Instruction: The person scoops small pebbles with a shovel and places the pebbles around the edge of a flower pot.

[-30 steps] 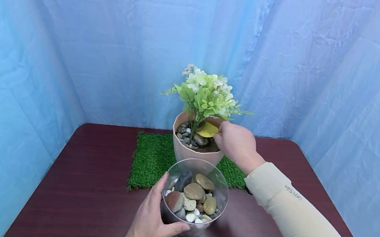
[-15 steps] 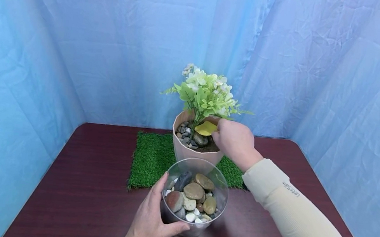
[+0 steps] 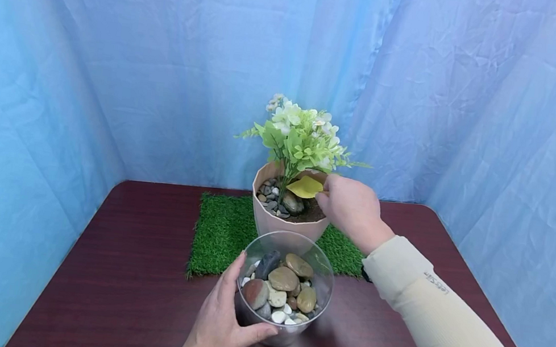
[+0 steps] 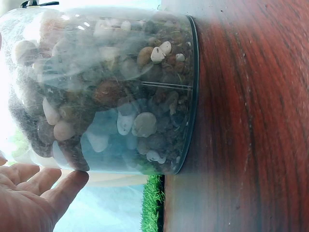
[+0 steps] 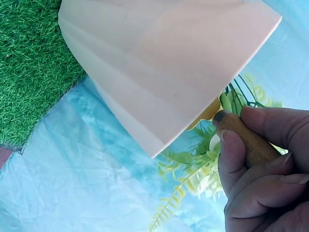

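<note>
Yellow trowel and right hand shifted slightly toward three o'clock since the last frame, blade over the pot toward its two o'clock, and I judge it light, stiff, best held by the wooden handle the right hand grips, left hand cupped wide round the clear vessel at eight o'clock.

The handle is wood, the yellow blade perhaps metal.

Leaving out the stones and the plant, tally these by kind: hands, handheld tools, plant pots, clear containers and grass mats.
Hands: 2 (left hand, right hand)
Yellow tool: 1
Plant pot: 1
Clear container: 1
Grass mat: 1
Total: 6
</note>
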Demonstrator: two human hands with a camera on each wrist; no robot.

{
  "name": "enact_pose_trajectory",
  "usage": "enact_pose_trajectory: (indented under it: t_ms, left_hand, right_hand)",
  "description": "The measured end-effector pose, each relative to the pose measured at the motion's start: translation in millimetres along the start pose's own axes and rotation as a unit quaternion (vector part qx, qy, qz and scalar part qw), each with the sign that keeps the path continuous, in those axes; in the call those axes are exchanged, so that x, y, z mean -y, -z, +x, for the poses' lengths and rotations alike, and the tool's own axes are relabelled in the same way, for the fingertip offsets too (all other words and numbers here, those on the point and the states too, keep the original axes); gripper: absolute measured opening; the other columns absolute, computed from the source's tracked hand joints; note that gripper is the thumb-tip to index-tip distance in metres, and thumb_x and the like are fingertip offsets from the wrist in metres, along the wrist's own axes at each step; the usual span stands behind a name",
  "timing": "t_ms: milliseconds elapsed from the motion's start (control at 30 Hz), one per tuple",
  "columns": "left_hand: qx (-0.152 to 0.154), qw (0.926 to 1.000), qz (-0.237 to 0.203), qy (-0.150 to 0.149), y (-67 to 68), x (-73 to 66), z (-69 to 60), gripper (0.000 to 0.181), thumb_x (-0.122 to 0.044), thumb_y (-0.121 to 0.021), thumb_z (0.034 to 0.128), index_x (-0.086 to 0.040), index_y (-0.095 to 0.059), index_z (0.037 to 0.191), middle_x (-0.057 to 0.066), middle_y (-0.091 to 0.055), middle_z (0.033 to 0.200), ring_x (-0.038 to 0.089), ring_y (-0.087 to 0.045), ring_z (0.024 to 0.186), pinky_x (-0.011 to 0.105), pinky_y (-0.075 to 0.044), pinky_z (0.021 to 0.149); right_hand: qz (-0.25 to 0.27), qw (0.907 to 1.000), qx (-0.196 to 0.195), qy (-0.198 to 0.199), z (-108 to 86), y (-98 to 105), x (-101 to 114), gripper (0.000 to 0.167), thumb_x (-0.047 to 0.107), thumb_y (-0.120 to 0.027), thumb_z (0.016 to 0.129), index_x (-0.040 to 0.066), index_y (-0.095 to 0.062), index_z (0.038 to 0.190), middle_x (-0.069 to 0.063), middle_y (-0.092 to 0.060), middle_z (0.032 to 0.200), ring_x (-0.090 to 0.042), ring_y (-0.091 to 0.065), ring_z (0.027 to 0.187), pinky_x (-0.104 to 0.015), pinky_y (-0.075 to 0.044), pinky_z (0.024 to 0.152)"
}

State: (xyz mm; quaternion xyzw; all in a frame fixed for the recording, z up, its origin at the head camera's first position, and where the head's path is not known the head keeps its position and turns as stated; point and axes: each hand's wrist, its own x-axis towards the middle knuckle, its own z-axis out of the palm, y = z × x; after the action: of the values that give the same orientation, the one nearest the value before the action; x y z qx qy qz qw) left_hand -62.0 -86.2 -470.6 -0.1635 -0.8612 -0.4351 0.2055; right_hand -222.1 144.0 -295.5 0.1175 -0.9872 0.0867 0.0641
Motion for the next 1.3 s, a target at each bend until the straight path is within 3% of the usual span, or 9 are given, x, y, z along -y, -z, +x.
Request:
enact_pose_trajectory:
  t_ms: [467,667,900,1100,1300]
  left_hand:
    - [0.001,1.0000,-0.002,0.004,-1.6,0.7,-3.8,0.132,-0.066,-0.091,0.0673,-0.016,-0.021,0.168,0.009,-0.043,0.163,0.029,-0.051,0.142,0.055,-0.050,0.109]
    - [0.006,0.9997,-0.009,0.022,-0.9,-0.2,-4.6,0.132,-0.068,-0.090,0.0667,-0.021,-0.020,0.168,0.007,-0.042,0.164,0.025,-0.049,0.144,0.052,-0.049,0.111]
    - [0.005,0.9998,-0.004,0.017,-0.3,-1.0,-2.6,0.132,-0.067,-0.091,0.0669,-0.020,-0.020,0.168,0.009,-0.042,0.163,0.026,-0.050,0.143,0.052,-0.050,0.110]
    - [0.013,0.9992,-0.011,0.035,1.1,-1.8,-1.8,0.131,-0.066,-0.091,0.0671,-0.023,-0.020,0.168,0.007,-0.041,0.164,0.023,-0.046,0.146,0.051,-0.048,0.113]
    - [0.008,0.9995,-0.009,0.029,1.1,-1.9,-1.0,0.132,-0.066,-0.091,0.0667,-0.022,-0.020,0.168,0.009,-0.042,0.164,0.026,-0.049,0.144,0.052,-0.049,0.111]
  right_hand:
    - [0.020,0.9992,-0.030,0.013,-26.6,-1.9,-19.0,0.015,0.021,-0.057,0.098,0.015,-0.071,0.098,0.002,-0.063,0.073,-0.018,-0.053,0.060,-0.036,-0.045,0.055]
    - [0.029,0.9986,-0.041,0.017,-41.4,1.7,-24.2,0.017,0.025,-0.059,0.100,0.014,-0.072,0.101,0.002,-0.063,0.070,-0.017,-0.051,0.059,-0.034,-0.043,0.053]
    - [0.047,0.9975,-0.051,0.017,-60.2,8.5,-27.4,0.019,0.030,-0.063,0.102,0.014,-0.072,0.106,0.005,-0.062,0.068,-0.015,-0.050,0.056,-0.032,-0.040,0.050]
    - [0.042,0.9944,-0.089,0.039,-80.7,15.2,-27.7,0.019,0.031,-0.068,0.100,0.014,-0.073,0.105,0.008,-0.059,0.064,-0.011,-0.048,0.054,-0.031,-0.039,0.048]
    - [0.044,0.9903,-0.116,0.064,-102.8,22.6,-23.1,0.014,0.029,-0.075,0.096,0.016,-0.074,0.102,0.012,-0.059,0.064,-0.006,-0.048,0.054,-0.030,-0.039,0.048]
